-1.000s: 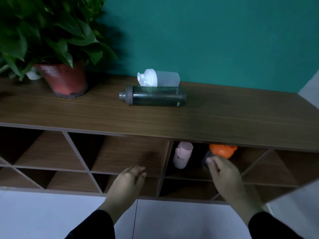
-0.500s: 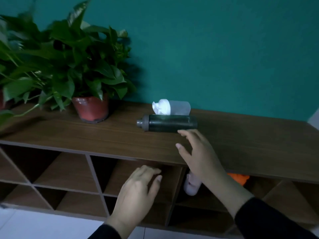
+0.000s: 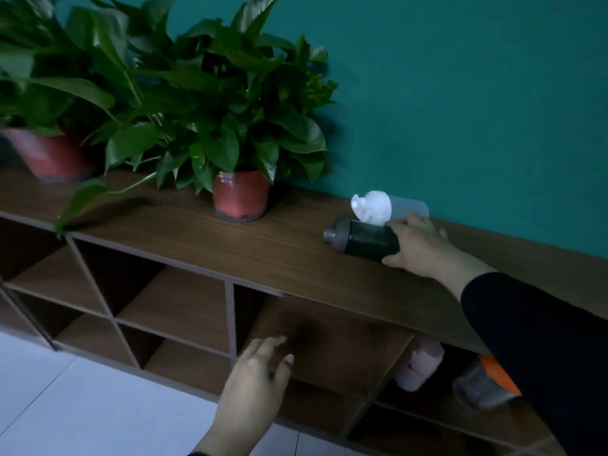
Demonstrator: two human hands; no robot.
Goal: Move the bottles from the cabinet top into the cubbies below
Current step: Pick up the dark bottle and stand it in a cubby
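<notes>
While lying flat, dark bottle (image 3: 365,239) points left; right hand (image 3: 416,246) seemingly grips it.

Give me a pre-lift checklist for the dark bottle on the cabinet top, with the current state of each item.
1. Right hand wrapped on the dark bottle: ok, fingers over its body, thumb at the near side.
2. Bottle lifted off the cabinet top: not ok, it lies on its side there.
3. White-capped bottle behind it clear of the grip: cannot tell, the two lie very close.
4. Free cubby below: ok, the one by the left hand holds nothing visible.
5. Left hand free: ok, open and holding nothing.
6. Plant pot out of the path: ok, it stands well to the left.
</notes>
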